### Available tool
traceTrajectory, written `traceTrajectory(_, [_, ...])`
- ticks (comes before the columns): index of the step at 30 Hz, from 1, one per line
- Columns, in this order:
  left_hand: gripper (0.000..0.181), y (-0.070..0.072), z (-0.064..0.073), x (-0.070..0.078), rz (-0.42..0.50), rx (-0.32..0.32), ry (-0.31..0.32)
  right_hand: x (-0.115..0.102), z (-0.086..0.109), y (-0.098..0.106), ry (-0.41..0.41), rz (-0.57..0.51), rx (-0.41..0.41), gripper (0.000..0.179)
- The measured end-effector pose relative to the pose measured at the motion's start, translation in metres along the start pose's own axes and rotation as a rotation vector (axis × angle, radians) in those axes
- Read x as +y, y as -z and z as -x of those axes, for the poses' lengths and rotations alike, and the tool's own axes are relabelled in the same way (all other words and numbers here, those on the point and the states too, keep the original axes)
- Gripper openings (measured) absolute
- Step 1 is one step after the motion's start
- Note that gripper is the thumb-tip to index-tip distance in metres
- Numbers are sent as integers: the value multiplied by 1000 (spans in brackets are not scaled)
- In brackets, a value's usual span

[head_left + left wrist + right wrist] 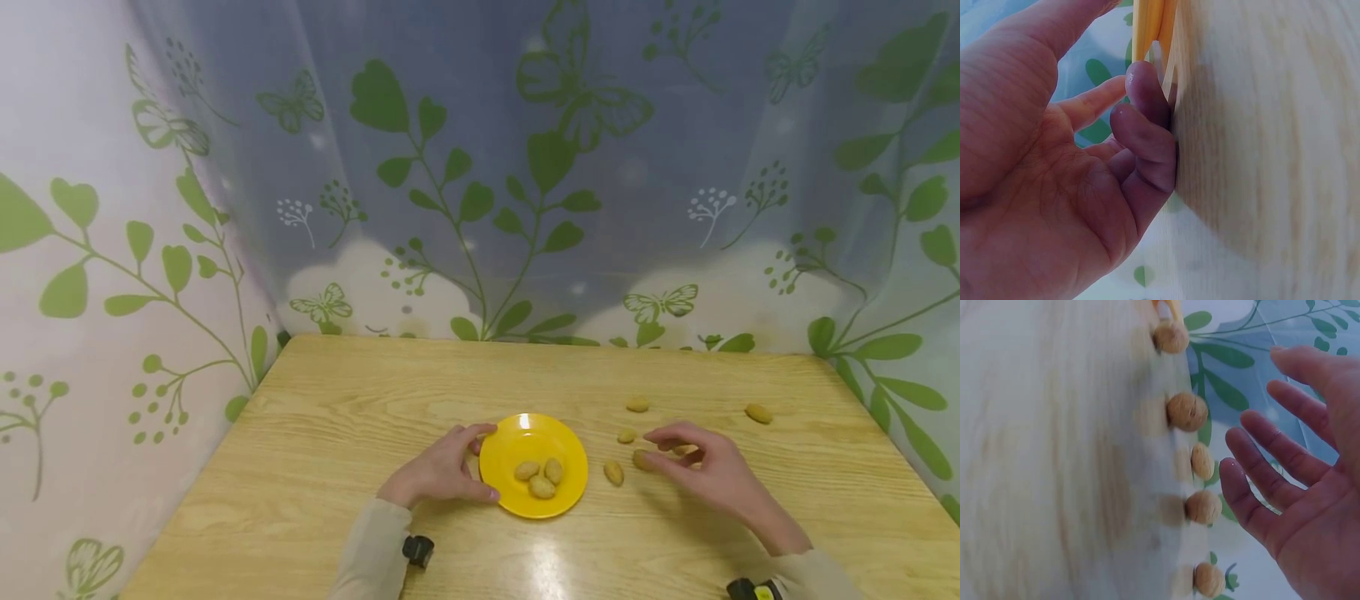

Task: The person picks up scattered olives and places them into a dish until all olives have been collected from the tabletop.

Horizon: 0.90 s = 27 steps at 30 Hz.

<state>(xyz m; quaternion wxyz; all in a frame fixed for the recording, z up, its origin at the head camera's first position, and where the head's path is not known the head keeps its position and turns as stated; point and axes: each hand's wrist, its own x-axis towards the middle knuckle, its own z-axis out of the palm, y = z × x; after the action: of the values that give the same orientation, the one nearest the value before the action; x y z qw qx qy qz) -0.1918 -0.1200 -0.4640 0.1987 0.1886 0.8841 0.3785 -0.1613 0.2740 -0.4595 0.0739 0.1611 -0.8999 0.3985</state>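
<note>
My left hand (448, 468) holds the left rim of a yellow plate (517, 442), thumb at the near side and index finger at the far side. In the left wrist view the plate's edge (1146, 28) shows beside the fingertips, and the other fingers bend near the table. Three brown walnuts (542, 487) lie together on the plate. To its right, my right hand (712, 467) hovers with spread fingers above a walnut (642, 460). In the right wrist view its fingers stand apart from the row of walnuts (1187, 412) and hold nothing.
Loose walnuts lie around the right hand: one beside the plate (613, 473), a small one (627, 436), one farther back (637, 404) and one at far right (758, 413). The wooden table (360, 392) meets a leaf-patterned curtain (480, 208) behind.
</note>
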Motion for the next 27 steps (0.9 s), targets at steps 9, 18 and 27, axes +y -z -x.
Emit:
traceTrajectory(9, [94, 0, 0, 0, 6, -3, 6, 18, 3, 0, -26, 24, -59, 27])
traceTrajectory(18, [95, 1, 0, 1, -1, 0, 5, 26, -1, 0, -34, 16, -122, 27])
traceTrajectory(27, [93, 0, 0, 1, -2, -4, 9, 29, -4, 1, -70, 23, -201, 29])
